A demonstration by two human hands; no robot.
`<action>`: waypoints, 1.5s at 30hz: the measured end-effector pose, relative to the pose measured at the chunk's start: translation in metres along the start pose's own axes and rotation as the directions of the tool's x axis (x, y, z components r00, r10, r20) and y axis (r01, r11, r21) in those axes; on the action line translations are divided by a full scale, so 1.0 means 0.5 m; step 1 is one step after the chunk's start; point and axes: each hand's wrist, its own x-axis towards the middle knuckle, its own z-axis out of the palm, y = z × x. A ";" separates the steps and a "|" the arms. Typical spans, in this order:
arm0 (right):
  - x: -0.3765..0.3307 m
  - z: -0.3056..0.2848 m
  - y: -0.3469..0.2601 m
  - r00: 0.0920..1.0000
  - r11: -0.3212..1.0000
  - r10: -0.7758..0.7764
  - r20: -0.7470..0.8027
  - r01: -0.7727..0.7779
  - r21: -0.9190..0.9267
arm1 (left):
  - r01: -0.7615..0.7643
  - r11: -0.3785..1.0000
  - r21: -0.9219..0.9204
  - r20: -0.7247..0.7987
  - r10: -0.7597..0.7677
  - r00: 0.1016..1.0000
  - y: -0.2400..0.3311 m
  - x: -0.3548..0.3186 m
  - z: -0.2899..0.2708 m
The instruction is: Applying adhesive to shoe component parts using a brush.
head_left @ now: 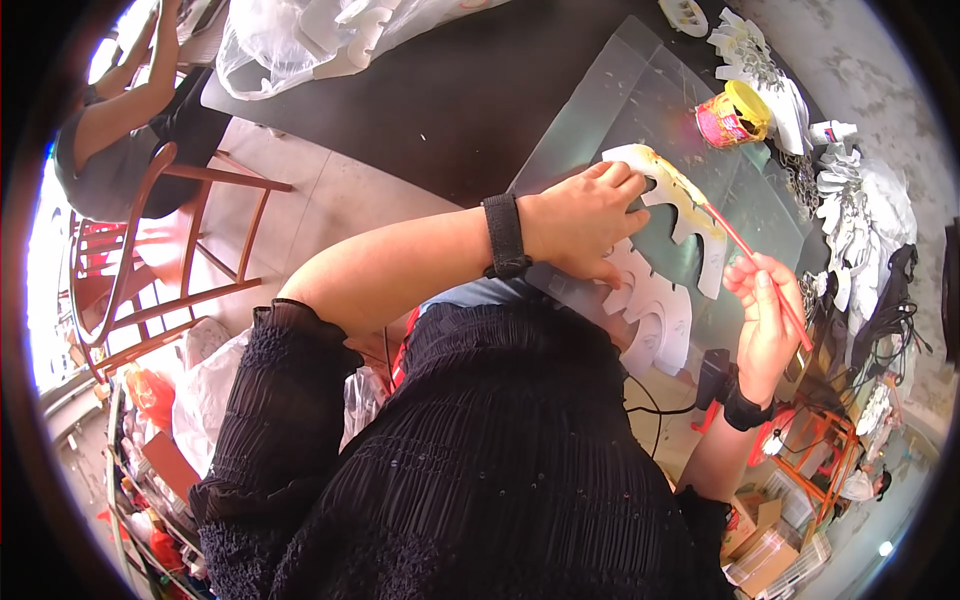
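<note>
My right hand (771, 300) is closed around a thin red-handled brush (738, 240). The brush tip touches a white scalloped cut-out piece (708, 238) whose outer edge carries a yellowish smear. With bent fingers, my left hand (585, 220) holds this piece down along its inner edge. Its thumb points toward more white scalloped pieces (662, 310), which overlap just below. All of them lie on a clear sheet (590, 125) over the dark table. A yellow-rimmed tub (733, 115) with a red and yellow label stands beyond the brush.
White pieces in a clear plastic bag (310, 45) lie at the table's far left. Bundled white pieces with chains (775, 85) line the right edge, near dark cables (890, 310). At left, another person sits by a wooden chair (160, 240). Cardboard boxes (765, 560) stand lower right.
</note>
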 end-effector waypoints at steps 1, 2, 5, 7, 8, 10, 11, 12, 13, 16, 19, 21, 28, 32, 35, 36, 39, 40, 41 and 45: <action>-0.002 -0.002 -0.003 1.000 1.000 0.001 0.002 -0.001 0.000 | -0.008 1.000 -0.003 -0.007 0.008 1.000 0.000 0.000 0.000; -0.005 -0.007 -0.009 1.000 0.999 0.008 -0.007 -0.008 -0.034 | -0.017 1.000 -0.005 -0.015 0.017 1.000 0.000 0.001 -0.001; -0.009 -0.017 -0.023 1.000 0.998 -0.014 -0.021 0.013 -0.054 | -0.020 1.000 0.013 -0.047 0.020 0.999 0.000 0.001 0.003; -0.009 -0.015 -0.034 0.997 0.998 -0.063 -0.034 0.062 -0.031 | -0.016 1.000 0.011 -0.039 0.016 0.999 0.001 0.001 0.003; -0.009 -0.013 -0.032 0.997 0.998 -0.064 -0.036 0.063 -0.031 | -0.010 1.000 0.009 -0.030 0.010 0.999 0.001 0.002 0.002; -0.005 -0.005 -0.025 0.998 0.998 -0.062 -0.002 0.062 -0.017 | -0.006 1.000 0.002 -0.020 0.006 1.000 0.000 0.000 0.001; -0.006 -0.002 -0.021 0.998 0.998 -0.062 -0.001 0.062 -0.019 | -0.002 1.000 -0.004 -0.008 0.002 1.000 -0.001 0.000 0.000; -0.007 -0.001 -0.017 0.999 0.998 -0.035 0.022 0.036 -0.043 | -0.001 1.000 -0.003 -0.008 0.001 1.000 0.000 0.000 0.000; -0.007 -0.001 -0.015 0.999 0.998 -0.006 0.045 0.009 -0.067 | -0.008 1.000 -0.002 -0.017 0.008 1.000 0.001 0.001 0.000; -0.017 -0.008 -0.031 0.998 0.995 0.034 0.054 -0.029 -0.093 | -0.016 1.000 0.001 -0.034 0.016 0.999 0.000 0.001 0.003; -0.017 -0.013 -0.040 1.000 0.998 0.001 0.021 0.000 -0.070 | -0.009 1.000 -0.002 -0.024 0.009 1.000 0.000 0.000 0.002; -0.013 -0.009 -0.038 1.000 0.999 -0.026 -0.005 0.026 -0.039 | 0.000 1.000 -0.005 -0.005 0.000 1.000 0.001 0.001 -0.001; -0.019 -0.008 -0.025 0.998 0.998 0.032 0.063 -0.029 -0.062 | -0.004 1.000 0.008 -0.009 0.005 1.000 0.000 0.002 0.004; -0.021 -0.021 -0.038 1.000 0.999 -0.030 -0.005 0.030 -0.027 | -0.003 1.000 -0.003 -0.001 0.003 1.000 -0.001 0.002 0.004; -0.013 -0.008 -0.026 1.000 0.999 -0.030 -0.006 0.030 -0.014 | -0.002 1.000 0.001 0.009 0.002 1.000 0.002 0.003 -0.001; -0.009 -0.003 -0.018 1.000 1.000 -0.021 0.001 0.021 -0.012 | -0.002 1.000 0.002 0.008 0.002 1.000 0.002 0.003 0.000; -0.013 -0.003 -0.015 0.999 0.998 0.010 0.037 -0.008 -0.057 | -0.010 1.000 0.014 -0.014 0.010 1.000 0.000 0.002 0.003; -0.018 -0.005 -0.019 0.998 0.996 0.032 0.060 -0.027 -0.084 | -0.010 1.000 0.014 -0.017 0.010 1.000 0.000 0.002 0.003; -0.021 -0.010 -0.028 0.996 0.996 0.026 0.082 -0.018 -0.093 | -0.010 1.000 0.013 -0.020 0.010 1.000 0.000 0.002 0.003; -0.026 -0.023 -0.039 1.000 0.997 -0.020 0.016 0.021 -0.074 | 0.002 1.000 0.005 0.004 -0.002 1.000 0.000 0.000 0.002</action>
